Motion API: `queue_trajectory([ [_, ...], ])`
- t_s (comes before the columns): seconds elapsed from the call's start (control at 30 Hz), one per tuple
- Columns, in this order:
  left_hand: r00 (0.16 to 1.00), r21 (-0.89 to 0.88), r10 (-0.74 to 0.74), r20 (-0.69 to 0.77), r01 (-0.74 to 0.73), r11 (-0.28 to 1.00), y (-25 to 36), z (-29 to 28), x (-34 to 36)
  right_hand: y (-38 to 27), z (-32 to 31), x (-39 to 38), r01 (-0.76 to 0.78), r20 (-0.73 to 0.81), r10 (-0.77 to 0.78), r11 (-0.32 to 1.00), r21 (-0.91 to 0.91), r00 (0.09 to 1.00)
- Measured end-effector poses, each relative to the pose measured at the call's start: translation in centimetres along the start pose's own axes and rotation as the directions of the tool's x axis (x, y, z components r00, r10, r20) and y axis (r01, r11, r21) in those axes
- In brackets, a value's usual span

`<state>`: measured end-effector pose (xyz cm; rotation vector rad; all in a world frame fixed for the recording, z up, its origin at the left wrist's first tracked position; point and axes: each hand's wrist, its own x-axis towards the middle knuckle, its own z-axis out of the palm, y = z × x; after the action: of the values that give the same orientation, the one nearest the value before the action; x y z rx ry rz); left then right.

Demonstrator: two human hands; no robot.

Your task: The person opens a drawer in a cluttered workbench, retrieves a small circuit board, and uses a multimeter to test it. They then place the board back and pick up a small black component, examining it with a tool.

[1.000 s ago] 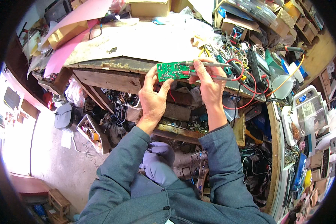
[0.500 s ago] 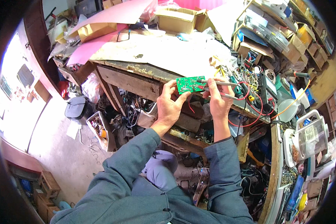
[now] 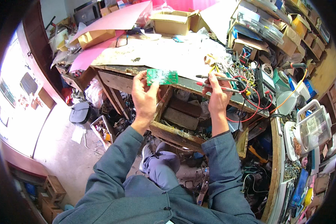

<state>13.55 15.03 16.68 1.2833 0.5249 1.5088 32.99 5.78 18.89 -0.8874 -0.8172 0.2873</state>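
Observation:
My left hand (image 3: 145,100) grips a small green circuit board (image 3: 162,75) by its left part, held over the wooden bench (image 3: 114,80) front edge; glare lies on the board. My right hand (image 3: 218,96) is closed on two test probes, a dark one (image 3: 204,77) and a red-tipped one (image 3: 206,85), which point left, apart from the board. Red and black leads run from them to the clutter at the bench's right, near a dark meter-like device (image 3: 259,87). An open drawer (image 3: 181,136) with wood pieces inside sits below my hands.
Cardboard boxes (image 3: 168,24) and pink sheets (image 3: 82,59) lie at the back. Tangled tools, cables and clear containers (image 3: 308,125) crowd the right. A black bin (image 3: 80,112) and a crate of oddments (image 3: 102,128) stand on the floor at left, beside an open doorway.
The board in my left hand has moved left, away from the probe tips that were on it. My right hand still holds both probes. More of the open drawer shows between my hands.

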Motion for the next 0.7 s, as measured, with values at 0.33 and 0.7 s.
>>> queue_trajectory([
  [0.33,0.83,0.64,0.46,0.316,-0.544,0.543,2.3,-1.7,5.1,-0.3,0.3,-0.1,-0.044,0.044,0.044,0.999,0.01,0.998],
  [0.7,0.524,0.547,0.288,0.801,-0.837,0.004,0.5,-3.0,10.3,-0.2,0.1,-0.1,-0.095,0.05,0.096,0.995,-0.019,0.994],
])
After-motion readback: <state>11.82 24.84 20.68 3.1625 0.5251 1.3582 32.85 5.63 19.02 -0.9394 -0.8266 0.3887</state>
